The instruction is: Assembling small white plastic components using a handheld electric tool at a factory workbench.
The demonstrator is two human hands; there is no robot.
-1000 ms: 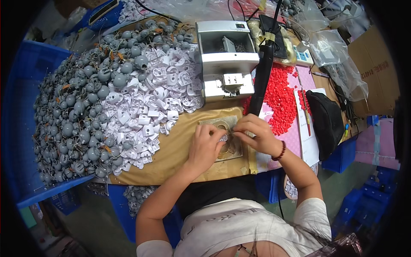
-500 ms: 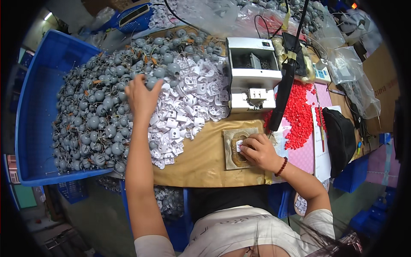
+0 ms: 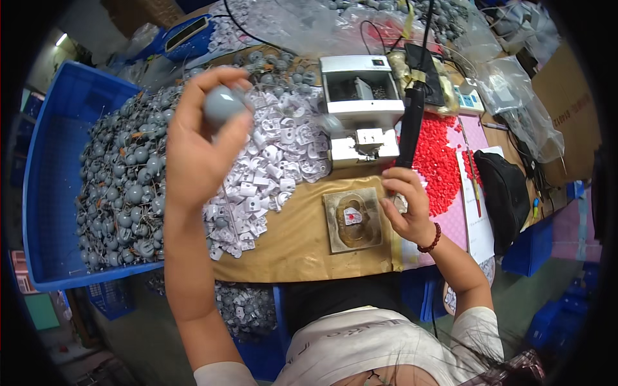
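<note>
Raised above the heap of grey parts, my left hand (image 3: 203, 138) is closed around a shiny grey ball-shaped part (image 3: 223, 105). My right hand (image 3: 412, 209) sits just right of a square metal fixture (image 3: 335, 238), thumb and fingers apart, below the lower end of a hanging black electric screwdriver (image 3: 412, 125). Whether its fingertips touch the screwdriver is unclear. A small white plastic piece with a red spot (image 3: 352, 216) lies in the fixture's hollow.
A tilted blue crate (image 3: 55, 167) spills grey ball parts (image 3: 129, 193) beside a pile of white plastic pieces (image 3: 283, 141). A white screw dispenser (image 3: 360, 106) stands behind the fixture. Red pieces (image 3: 438, 167), paper and a black pouch (image 3: 505, 199) lie to the right.
My left hand has lifted off the heap toward me with a grey ball part in it. My right hand has left the white piece in the fixture and moved up and right.
</note>
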